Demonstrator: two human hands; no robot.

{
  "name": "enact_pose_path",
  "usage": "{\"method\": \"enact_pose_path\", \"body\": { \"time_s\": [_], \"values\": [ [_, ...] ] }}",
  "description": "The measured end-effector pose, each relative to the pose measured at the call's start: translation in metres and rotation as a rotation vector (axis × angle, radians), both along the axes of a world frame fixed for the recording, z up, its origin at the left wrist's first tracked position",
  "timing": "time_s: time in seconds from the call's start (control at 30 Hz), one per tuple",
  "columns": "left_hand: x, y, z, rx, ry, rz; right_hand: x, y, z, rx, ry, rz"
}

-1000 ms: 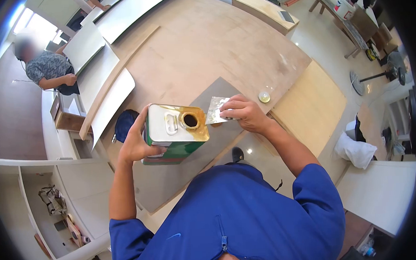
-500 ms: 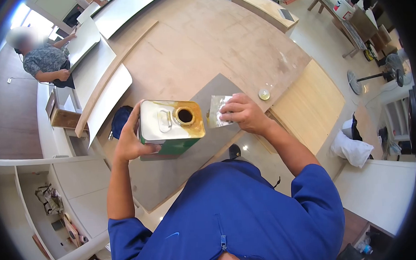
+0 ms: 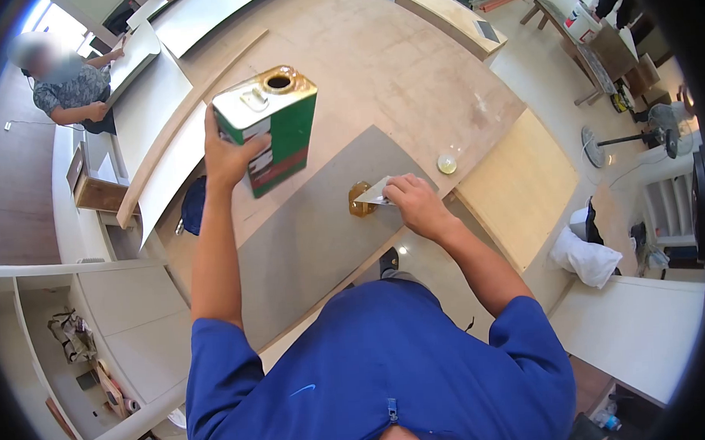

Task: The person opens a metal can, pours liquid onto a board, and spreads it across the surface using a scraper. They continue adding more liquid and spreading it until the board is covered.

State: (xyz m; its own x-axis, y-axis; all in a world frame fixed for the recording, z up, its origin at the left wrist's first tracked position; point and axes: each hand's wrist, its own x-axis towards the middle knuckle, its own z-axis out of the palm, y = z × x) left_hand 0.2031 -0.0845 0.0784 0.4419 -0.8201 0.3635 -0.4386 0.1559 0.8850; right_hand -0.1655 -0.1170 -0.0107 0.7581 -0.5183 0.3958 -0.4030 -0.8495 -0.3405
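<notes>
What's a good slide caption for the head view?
Left hand holds a green metal can; right hand holds a scraper at a brown puddle on a grey sheet.

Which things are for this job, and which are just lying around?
For the job, it seems: green can (left hand), flat scraper (right hand), amber liquid on the grey sheet.

Probably just lying about: white bag, white bucket, dark blue bundle.

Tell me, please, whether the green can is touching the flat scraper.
Apart: the head view shows grey sheet in the gap between the green can and the flat scraper.
</notes>
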Motion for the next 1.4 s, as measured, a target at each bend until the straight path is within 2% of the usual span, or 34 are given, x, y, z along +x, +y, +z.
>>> {"method": "enact_pose_path", "body": {
  "time_s": [0.1,0.2,0.33,0.43,0.47,0.53,0.6,0.7,0.8,0.87,0.97,1.07,1.17,1.27,1.4],
  "values": [
    [0.013,-0.038,-0.041,-0.071,0.012,0.108,0.008,-0.01,0.01,-0.008,0.026,0.009],
    [0.013,-0.04,-0.073,-0.037,-0.098,0.199,0.003,-0.013,0.013,-0.031,0.052,0.011],
    [0.026,-0.016,-0.091,-0.041,0.13,-0.008,0.011,-0.017,0.016,-0.044,0.06,0.007],
    [0.014,0.027,-0.102,0.218,-0.253,0.368,0.016,-0.017,0.022,-0.053,0.082,0.062],
    [0.003,0.043,-0.111,0.102,-0.37,0.412,0.018,-0.018,0.025,-0.055,0.094,0.078],
    [-0.056,0.075,-0.092,0.044,-0.342,0.287,0.026,-0.02,0.031,-0.088,0.159,0.115],
    [-0.108,0.089,-0.058,0.087,-0.565,-0.032,0.028,-0.014,0.035,-0.105,0.204,0.135],
    [-0.148,0.075,-0.051,0.26,-0.487,-0.321,0.044,-0.002,0.036,-0.126,0.198,0.174],
    [-0.154,0.058,-0.079,0.335,-0.58,-0.325,0.047,0.001,0.036,-0.12,0.136,0.2],
    [-0.158,0.06,-0.078,0.377,-0.625,-0.28,0.041,0.001,0.029,-0.051,0.052,0.227],
    [-0.155,0.064,-0.084,0.418,-0.638,-0.181,0.018,-0.011,0.01,0.1,-0.249,0.1],
    [-0.169,0.063,-0.073,0.484,-0.544,-0.009,-0.03,-0.035,-0.009,0.178,-0.154,-0.128],
    [-0.189,0.061,-0.065,0.56,-0.444,0.184,-0.059,-0.061,-0.054,0.197,-0.018,-0.208],
    [-0.201,0.058,-0.073,0.622,-0.38,0.338,-0.062,-0.065,-0.07,0.265,0.107,-0.247],
    [-0.219,0.064,-0.099,0.78,-0.353,0.477,-0.064,-0.069,-0.078,0.322,0.146,-0.184]
  ]
}}
